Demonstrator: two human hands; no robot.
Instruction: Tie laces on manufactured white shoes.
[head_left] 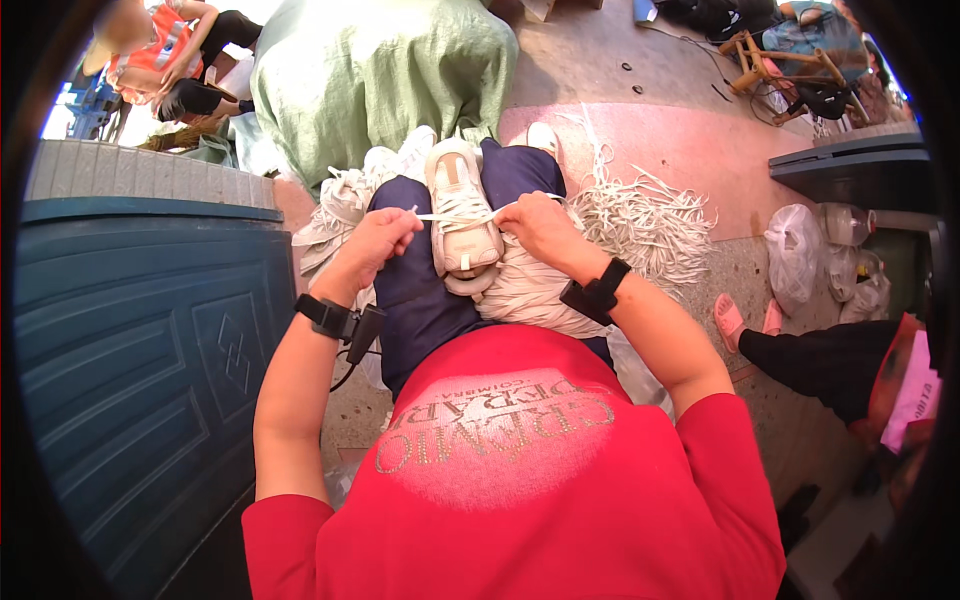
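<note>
A pale lace-up sneaker [463, 215] lies on the person's lap, between the left hand [378, 240] and the right hand [537, 225], each pinching an end of a white flat shoelace [450, 214] stretched across it. A bundle of white laces [530, 290] rests on the lap under the right hand. More loose white laces [645, 220] lie on the floor to the right. Other pale sneakers [340, 205] sit left of the lap, before a green cloth-covered heap [380, 75]. A dark blue panelled plastic bin [140, 350] stands at the far left.

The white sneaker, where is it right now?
In the head view, the white sneaker lies on the person's lap, centre frame, between the left hand and right hand.
</note>
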